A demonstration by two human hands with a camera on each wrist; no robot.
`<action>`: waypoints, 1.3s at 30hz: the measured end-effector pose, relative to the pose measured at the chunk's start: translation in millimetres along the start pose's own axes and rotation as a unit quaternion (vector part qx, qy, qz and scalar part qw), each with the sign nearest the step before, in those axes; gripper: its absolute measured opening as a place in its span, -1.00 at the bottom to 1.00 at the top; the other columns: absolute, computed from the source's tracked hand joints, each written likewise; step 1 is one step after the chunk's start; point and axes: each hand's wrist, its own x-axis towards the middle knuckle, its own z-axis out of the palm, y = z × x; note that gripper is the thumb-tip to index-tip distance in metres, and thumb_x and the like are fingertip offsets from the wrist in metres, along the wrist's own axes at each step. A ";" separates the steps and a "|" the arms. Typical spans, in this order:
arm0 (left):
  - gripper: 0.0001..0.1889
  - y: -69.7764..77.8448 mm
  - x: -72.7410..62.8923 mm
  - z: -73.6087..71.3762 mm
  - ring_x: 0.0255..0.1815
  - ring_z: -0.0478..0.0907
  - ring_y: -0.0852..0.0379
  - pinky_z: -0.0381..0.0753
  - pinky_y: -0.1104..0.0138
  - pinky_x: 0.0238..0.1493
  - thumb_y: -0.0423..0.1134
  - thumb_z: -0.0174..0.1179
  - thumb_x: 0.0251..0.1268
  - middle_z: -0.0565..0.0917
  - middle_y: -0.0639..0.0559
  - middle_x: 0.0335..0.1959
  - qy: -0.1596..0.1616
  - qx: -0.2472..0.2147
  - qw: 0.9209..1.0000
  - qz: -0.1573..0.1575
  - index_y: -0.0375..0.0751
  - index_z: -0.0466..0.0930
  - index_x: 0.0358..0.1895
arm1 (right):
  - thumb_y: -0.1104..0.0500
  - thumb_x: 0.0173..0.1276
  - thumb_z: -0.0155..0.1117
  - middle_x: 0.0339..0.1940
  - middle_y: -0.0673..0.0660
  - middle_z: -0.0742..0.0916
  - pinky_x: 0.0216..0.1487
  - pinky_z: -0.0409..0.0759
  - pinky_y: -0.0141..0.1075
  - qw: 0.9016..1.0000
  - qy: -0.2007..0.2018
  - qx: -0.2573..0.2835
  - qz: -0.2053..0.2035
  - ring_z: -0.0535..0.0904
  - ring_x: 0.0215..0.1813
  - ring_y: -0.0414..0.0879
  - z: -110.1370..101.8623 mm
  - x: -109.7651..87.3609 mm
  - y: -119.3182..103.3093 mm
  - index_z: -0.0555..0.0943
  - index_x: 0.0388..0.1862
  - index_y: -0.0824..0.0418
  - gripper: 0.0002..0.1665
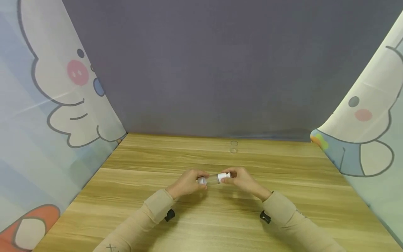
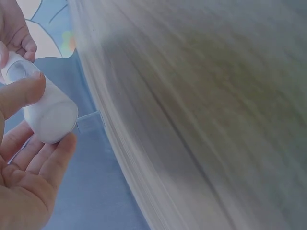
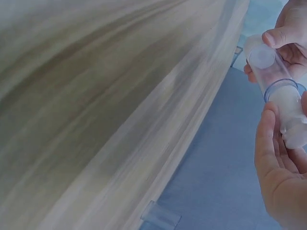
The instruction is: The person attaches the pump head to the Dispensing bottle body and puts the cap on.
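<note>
A small clear cylindrical bottle [image 1: 212, 179] with white ends is held level above the table between both hands. My left hand [image 1: 189, 182] grips its left end, thumb and fingertips around the white base [image 2: 53, 117]. At the other end, my right hand [image 1: 244, 181] pinches the white top [image 1: 223, 177], which looks like a pump or spray head. A clear ring-like collar [image 3: 283, 87] sits where the top meets the see-through body. The right wrist view shows a white disc [image 3: 262, 56] inside the body near the left hand. Whether the bottle holds liquid, I cannot tell.
Behind the hands, a short transparent cylinder [image 1: 233, 147] stands upright near the table's back edge. The wood-grain table [image 1: 201, 224] meets a grey backdrop [image 1: 201, 70]. Cartoon-print cloths [image 1: 78, 115] flank it on both sides.
</note>
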 end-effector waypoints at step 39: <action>-0.55 -2.2 -19.8 -15.1 -0.06 0.59 0.04 0.60 0.33 -0.09 -0.22 0.34 0.02 0.62 -0.09 0.01 0.039 0.020 0.999 -0.032 -0.23 0.56 0.05 | 0.16 0.35 0.12 0.29 0.43 0.36 0.25 0.32 0.11 0.989 0.117 -0.084 0.040 0.28 0.28 0.32 -77.4 92.0 51.1 0.17 0.32 0.48 -0.31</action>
